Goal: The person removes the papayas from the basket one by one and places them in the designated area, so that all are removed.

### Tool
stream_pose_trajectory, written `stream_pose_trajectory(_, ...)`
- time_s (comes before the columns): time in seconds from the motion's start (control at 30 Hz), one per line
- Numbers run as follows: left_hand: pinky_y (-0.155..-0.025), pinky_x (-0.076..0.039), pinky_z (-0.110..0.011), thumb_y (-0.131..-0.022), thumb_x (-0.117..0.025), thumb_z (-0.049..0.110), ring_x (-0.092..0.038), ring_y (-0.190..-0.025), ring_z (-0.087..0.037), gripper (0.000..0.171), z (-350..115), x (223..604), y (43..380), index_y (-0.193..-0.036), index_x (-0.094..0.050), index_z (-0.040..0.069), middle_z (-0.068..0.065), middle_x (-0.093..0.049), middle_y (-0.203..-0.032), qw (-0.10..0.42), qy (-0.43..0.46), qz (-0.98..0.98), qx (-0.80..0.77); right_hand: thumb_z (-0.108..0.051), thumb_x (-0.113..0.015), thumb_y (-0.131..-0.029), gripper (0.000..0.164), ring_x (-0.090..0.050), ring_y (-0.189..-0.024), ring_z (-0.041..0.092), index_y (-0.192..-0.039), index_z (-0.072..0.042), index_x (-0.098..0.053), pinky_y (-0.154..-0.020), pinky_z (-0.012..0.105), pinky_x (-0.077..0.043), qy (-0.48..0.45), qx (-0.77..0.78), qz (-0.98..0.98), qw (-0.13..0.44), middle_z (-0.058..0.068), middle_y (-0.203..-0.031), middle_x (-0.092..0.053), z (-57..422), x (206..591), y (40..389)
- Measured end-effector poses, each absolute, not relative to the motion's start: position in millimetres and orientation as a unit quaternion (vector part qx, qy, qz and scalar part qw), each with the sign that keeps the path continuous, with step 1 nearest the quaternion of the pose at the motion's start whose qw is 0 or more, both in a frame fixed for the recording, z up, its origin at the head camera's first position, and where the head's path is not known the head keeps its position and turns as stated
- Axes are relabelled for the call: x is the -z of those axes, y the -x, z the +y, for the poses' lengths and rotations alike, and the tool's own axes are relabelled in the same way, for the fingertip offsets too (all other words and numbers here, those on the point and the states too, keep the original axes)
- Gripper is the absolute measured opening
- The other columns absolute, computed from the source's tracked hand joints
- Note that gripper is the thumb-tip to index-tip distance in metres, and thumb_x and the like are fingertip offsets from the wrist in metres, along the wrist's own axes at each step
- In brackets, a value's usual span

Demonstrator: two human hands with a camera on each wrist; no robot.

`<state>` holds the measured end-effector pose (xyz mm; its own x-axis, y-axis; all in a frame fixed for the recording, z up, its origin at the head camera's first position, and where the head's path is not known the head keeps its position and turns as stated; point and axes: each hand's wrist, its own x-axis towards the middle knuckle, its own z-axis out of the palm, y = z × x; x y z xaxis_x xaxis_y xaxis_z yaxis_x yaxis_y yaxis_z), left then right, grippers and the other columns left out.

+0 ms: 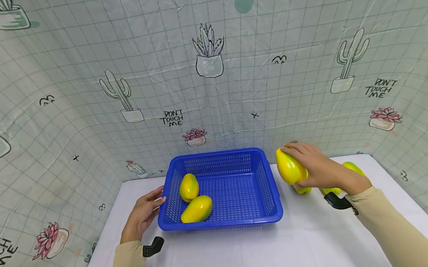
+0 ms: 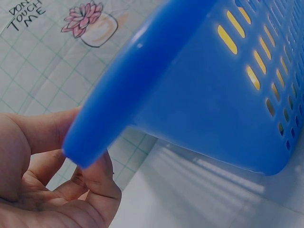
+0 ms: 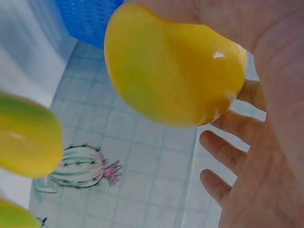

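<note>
My right hand (image 1: 319, 170) grips a yellow mango (image 1: 290, 168) and holds it up just right of the blue plastic basket (image 1: 220, 223). In the right wrist view, the thumb and fingertips lie against this mango (image 3: 171, 71), while the lower fingers stand off it. My left hand (image 1: 142, 214) pinches the basket's left rim, which shows close up in the left wrist view as a thick blue edge (image 2: 128, 90). Inside the basket, one mango (image 1: 189, 187) stands near the left wall and another (image 1: 197, 209) lies in front of it.
Beneath and behind the right hand, more mangoes sit on the white tabletop, one (image 1: 303, 190) below the palm and another (image 1: 353, 168) beyond the wrist, partly hidden. A gridded cloth printed with cacti (image 1: 233, 92) hangs along the table's back and sides.
</note>
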<state>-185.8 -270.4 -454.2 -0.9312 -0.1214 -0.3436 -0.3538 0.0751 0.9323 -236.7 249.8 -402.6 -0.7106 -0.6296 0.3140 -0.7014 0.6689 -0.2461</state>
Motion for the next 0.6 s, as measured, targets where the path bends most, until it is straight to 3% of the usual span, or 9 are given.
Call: stream_pose_trajectory(0.6, -0.082, -0.054, -0.016, -0.105, -0.061, 0.002, -0.062, -0.102, -0.013, 0.056, -270.4, 453.9, 186.2, -0.159, -0.044, 0.001, -0.027, -0.041, -0.16, 0.09, 0.167, 0.724, -0.664, -0.027, -0.099, -0.062, 0.103, -0.049, -0.13, 0.047, -0.149, 0.0, -0.051, -0.102, 0.068, -0.038, -0.327, -0.18, -0.921, 0.11, 0.023, -0.147, -0.053, 289.0, 449.0, 192.3)
